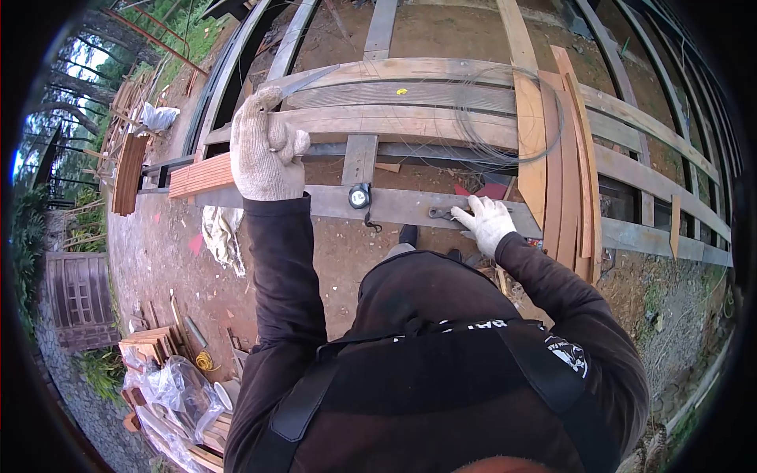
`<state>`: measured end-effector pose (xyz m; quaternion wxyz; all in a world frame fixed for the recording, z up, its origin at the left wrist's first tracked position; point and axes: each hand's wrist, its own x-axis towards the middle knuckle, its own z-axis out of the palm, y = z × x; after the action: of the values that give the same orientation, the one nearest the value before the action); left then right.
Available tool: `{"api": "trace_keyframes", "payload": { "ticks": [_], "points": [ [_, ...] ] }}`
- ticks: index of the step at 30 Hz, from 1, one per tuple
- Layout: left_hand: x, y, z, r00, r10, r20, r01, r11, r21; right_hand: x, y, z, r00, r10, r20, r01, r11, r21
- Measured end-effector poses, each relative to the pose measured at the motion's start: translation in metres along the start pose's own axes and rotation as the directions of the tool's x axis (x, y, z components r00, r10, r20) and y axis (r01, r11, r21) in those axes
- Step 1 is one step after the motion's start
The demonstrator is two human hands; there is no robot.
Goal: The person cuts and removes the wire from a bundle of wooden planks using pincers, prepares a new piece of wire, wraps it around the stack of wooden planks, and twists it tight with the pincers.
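My left hand (268,146), in a white knit glove, is raised above the left end of the wooden beams with its fingers curled. A thin, pointed grey blade-like piece (312,80) sticks out past its index finger; whatever handle it has is hidden. In a similar glove, my right hand (487,223) is closed over a dark pair of pliers (443,213) lying along the near grey board (402,206). Left of the pliers, a round tape measure (359,196) with a dark strap rests at that board's edge. A coil of thin wire (561,118) lies across the beams.
Long brown planks (564,189) lie crosswise on the right. Reddish grooved boards (201,175) are at the left end. A pale cloth (223,236) is on the ground. Plastic sheeting (177,386) covers stacked wood at lower left. Gaps separate the frame's beams.
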<state>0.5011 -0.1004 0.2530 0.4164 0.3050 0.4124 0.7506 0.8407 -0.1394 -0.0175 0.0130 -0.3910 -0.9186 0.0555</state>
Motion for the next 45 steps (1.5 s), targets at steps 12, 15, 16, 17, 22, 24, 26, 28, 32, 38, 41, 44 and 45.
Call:
{"api": "trace_keyframes", "payload": {
  "ticks": [12, 15, 16, 17, 22, 24, 26, 28, 32, 38, 41, 44, 45],
  "points": [
    [-0.028, 0.018, -0.032, 0.994, 0.048, 0.097, -0.043, 0.997, -0.057, 0.003, 0.021, -0.013, 0.927, 0.139, 0.349, -0.368, 0.519, 0.771],
    [-0.038, 0.012, -0.033, 0.991, 0.069, 0.11, -0.057, 0.992, -0.114, -0.005, -0.009, -0.069, 0.873, 0.124, 0.471, -0.323, -0.577, 0.75],
    [-0.04, 0.01, -0.033, 0.991, 0.061, 0.115, -0.048, 0.992, -0.115, -0.006, -0.018, -0.075, 0.848, 0.112, 0.518, -0.355, -0.607, 0.711],
    [-0.044, 0.009, -0.032, 0.99, 0.072, 0.118, -0.056, 0.99, -0.127, -0.003, -0.028, -0.073, 0.823, 0.122, 0.555, -0.369, -0.627, 0.685],
    [-0.057, 0.006, -0.029, 0.986, 0.07, 0.15, -0.046, 0.986, -0.159, 0.032, -0.041, -0.032, 0.765, 0.329, 0.553, -0.341, -0.522, 0.782],
    [-0.06, 0.008, -0.027, 0.983, 0.062, 0.174, -0.031, 0.984, -0.174, 0.043, -0.039, -0.034, 0.762, 0.308, 0.569, -0.345, -0.551, 0.76],
    [-0.064, 0.009, -0.022, 0.981, 0.071, 0.18, -0.041, 0.985, -0.166, 0.052, -0.042, -0.036, 0.759, 0.282, 0.586, -0.354, -0.576, 0.737],
    [-0.066, 0.009, -0.021, 0.983, 0.052, 0.176, -0.022, 0.985, -0.169, 0.059, -0.045, -0.033, 0.788, 0.268, 0.554, -0.267, -0.661, 0.701],
    [-0.071, 0.01, -0.02, 0.982, 0.053, 0.184, -0.021, 0.985, -0.172, 0.07, -0.052, -0.033, 0.808, 0.296, 0.509, -0.227, -0.641, 0.733],
    [-0.073, 0.014, -0.021, 0.982, 0.053, 0.182, -0.02, 0.983, -0.18, 0.082, -0.056, -0.024, 0.804, 0.352, 0.478, -0.236, -0.549, 0.802],
    [-0.074, 0.015, -0.022, 0.984, 0.046, 0.171, -0.014, 0.983, -0.185, 0.084, -0.057, -0.02, 0.794, 0.378, 0.476, -0.27, -0.481, 0.834],
    [-0.074, 0.016, -0.024, 0.981, 0.05, 0.185, -0.012, 0.98, -0.2, 0.084, -0.058, -0.014, 0.78, 0.399, 0.482, -0.224, -0.54, 0.811],
    [-0.074, 0.018, -0.023, 0.982, 0.051, 0.18, -0.015, 0.981, -0.193, 0.084, -0.059, -0.012, 0.781, 0.393, 0.486, -0.19, -0.592, 0.783]
  ]
}}
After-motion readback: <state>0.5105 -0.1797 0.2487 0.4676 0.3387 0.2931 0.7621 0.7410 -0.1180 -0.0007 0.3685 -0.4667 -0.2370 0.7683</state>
